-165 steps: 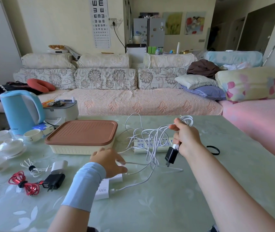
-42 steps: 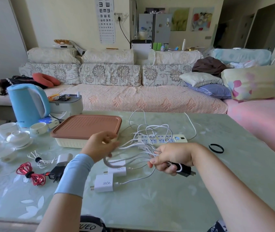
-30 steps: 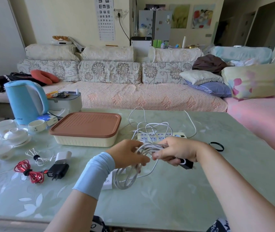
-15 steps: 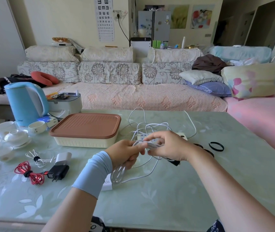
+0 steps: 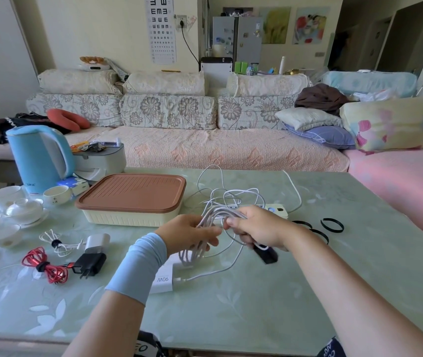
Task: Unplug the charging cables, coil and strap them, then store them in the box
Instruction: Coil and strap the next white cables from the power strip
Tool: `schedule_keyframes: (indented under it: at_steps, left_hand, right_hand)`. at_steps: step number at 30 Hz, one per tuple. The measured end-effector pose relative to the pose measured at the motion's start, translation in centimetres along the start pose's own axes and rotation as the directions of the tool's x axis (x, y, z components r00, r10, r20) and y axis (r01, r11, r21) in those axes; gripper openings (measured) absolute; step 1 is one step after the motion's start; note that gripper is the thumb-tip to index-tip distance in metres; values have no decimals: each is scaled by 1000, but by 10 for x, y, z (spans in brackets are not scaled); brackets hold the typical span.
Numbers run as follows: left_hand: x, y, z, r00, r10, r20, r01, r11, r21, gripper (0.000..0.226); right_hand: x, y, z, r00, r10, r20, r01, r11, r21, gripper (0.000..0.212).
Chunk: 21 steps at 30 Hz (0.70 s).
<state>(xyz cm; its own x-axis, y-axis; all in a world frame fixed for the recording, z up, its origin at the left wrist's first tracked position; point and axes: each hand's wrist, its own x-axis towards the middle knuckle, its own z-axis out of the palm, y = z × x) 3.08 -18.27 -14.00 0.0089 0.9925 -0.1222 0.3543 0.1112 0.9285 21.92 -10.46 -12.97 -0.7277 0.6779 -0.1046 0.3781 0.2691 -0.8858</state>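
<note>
Pale green table (image 5: 256,318) with white leaf print; terracotta lid (image 5: 133,193) on a cream ribbed box (image 5: 128,219); white cable (image 5: 211,213); sky-blue kettle (image 5: 36,155); red cable (image 5: 53,273).

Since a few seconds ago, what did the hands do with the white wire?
The right hand lowered the black plug towards the table. The left hand lifted off it and took hold of the white cable, now gathered into loops between both hands. The box stays lidded; the red cable stayed put.

Left hand (image 5: 188,234), right hand (image 5: 258,229) close together, fingers curled.
</note>
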Motion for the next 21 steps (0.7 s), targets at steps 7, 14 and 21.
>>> schedule_keyframes:
  at_steps: [7, 14, 21]
  left_hand:
    - [-1, 10, 9, 992, 115, -48, -123, 840, -529, 19]
    - [7, 11, 18, 973, 102, -206, -216, 712, -668, 20]
    - [12, 9, 26, 944, 197, -263, -326, 671, -666, 19]
  right_hand:
    - [1, -8, 0, 996, 5, -88, 10, 986, 169, 33]
    - [3, -10, 5, 995, -50, -84, 56, 996, 72, 31]
    - [1, -14, 11, 997, -36, -67, 35, 999, -22, 36]
